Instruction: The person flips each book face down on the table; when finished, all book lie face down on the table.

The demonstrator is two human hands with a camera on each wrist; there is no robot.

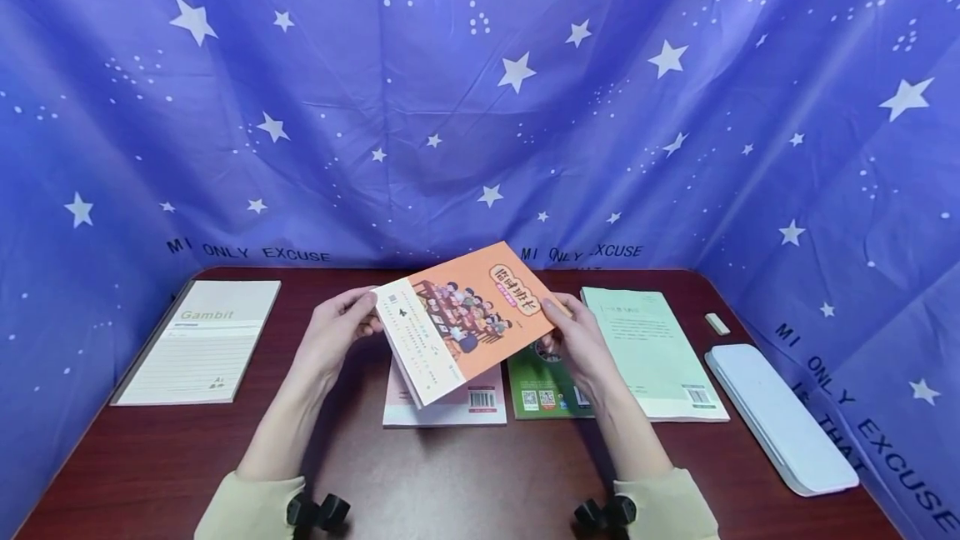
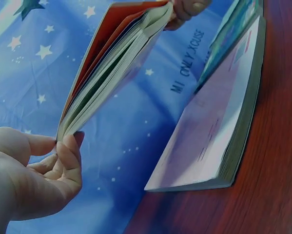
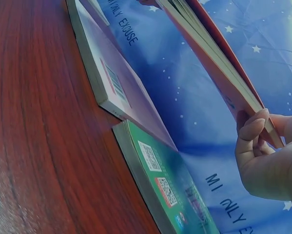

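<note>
Between both hands, raised above the table, is an orange book (image 1: 480,307) with a white band and cartoon children on its cover. It tilts, its right end farther back. My left hand (image 1: 341,332) pinches its left corner between thumb and fingers. At the opposite edge my right hand (image 1: 581,340) grips it, thumb on the cover and fingers beneath. In the left wrist view the book's pages (image 2: 116,73) fan slightly apart. Below it lie a pink book (image 1: 480,407), partly hidden by it, and a green book (image 1: 540,394), partly behind my right hand.
A cream Gambit notebook (image 1: 202,348) lies at the table's left. To the right are a pale green book (image 1: 652,357), a small white eraser (image 1: 717,323) and a long light-blue case (image 1: 780,419). A starry blue curtain (image 1: 450,107) hangs behind the dark red table (image 1: 450,482).
</note>
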